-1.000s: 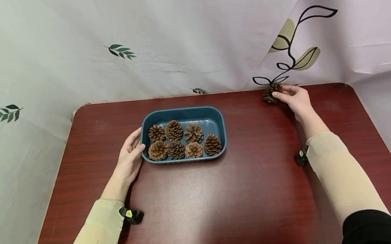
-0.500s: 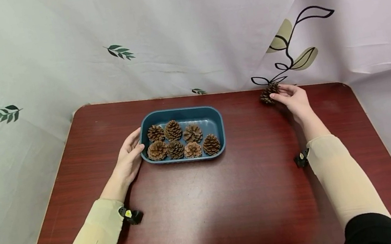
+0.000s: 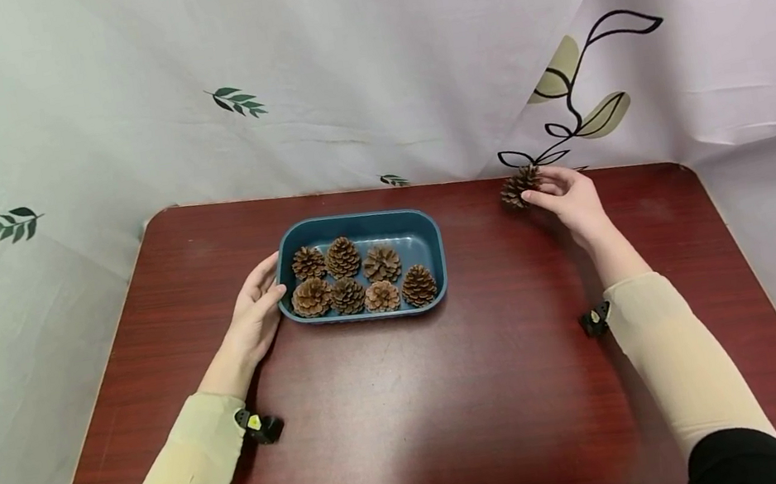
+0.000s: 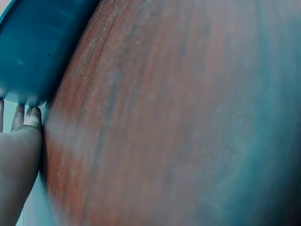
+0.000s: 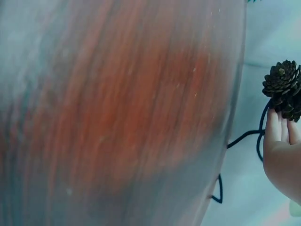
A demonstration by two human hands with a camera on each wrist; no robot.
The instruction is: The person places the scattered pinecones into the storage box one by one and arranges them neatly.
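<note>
In the head view, my left hand [image 3: 257,312] rests against the left end of a blue plastic tray [image 3: 432,248], its thumb at the rim. The left wrist view shows fingertips [image 4: 33,113] of that hand touching the outer wall of the tray [image 4: 44,42]. Several brown pine cones [image 3: 342,257] lie inside, in two rough rows. Near the back edge on the right, my right hand [image 3: 573,204] pinches another pine cone [image 3: 518,191] between thumb and fingers. In the right wrist view, this pine cone [image 5: 281,77] is partly cut off by the frame's edge.
Both hands work over a dark red wooden table [image 3: 412,406]. A pale cloth [image 3: 346,64] with leaf prints hangs behind its back edge. Small black cameras sit at both wrists.
The right hand has shifted left toward the tray with the pine cone. The left hand and the tray show almost no movement.
</note>
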